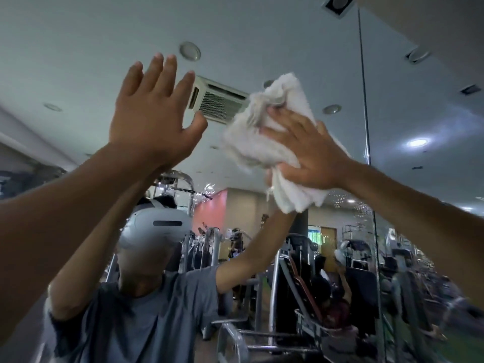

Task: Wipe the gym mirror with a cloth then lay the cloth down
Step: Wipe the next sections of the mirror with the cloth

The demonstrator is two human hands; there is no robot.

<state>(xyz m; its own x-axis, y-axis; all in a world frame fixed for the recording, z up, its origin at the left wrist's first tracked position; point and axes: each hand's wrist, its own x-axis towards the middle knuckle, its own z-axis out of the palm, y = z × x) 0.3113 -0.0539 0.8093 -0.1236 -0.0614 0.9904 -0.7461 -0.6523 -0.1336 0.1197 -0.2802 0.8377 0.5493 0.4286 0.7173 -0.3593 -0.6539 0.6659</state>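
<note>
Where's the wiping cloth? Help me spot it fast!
Look at the big gym mirror filling the view. High up, right of middle, the right hand presses a white cloth against it. It's the only soft, bunched-up thing there; the left hand beside it is bare.

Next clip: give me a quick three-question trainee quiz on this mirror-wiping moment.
1. Which hand presses the cloth against the mirror?
2. True or false: the left hand grips a spray bottle.
3. The cloth is: A) folded on the floor, B) bunched under flat fingers, C) draped over a machine.

Key: 1) the right hand; 2) false, it is raised, open and empty; 3) B.
</note>
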